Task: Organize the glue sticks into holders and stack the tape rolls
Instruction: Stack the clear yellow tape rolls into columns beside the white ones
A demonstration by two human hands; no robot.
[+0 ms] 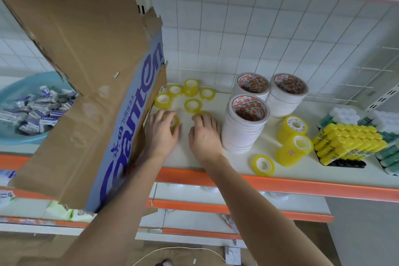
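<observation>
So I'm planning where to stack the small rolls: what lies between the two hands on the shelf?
In the head view, only bare white shelf lies between the left hand and the right hand; each hand covers a small yellow tape roll.

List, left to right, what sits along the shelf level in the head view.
Pale blue plastic basin of small boxes → brown cardboard box with blue print → small yellow tape rolls → stacked white tape rolls → large yellow tape rolls → yellow-capped glue sticks in a black holder.

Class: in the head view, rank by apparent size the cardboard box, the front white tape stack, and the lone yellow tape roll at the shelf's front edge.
1. cardboard box, though it is also nearest the camera
2. front white tape stack
3. lone yellow tape roll
</observation>
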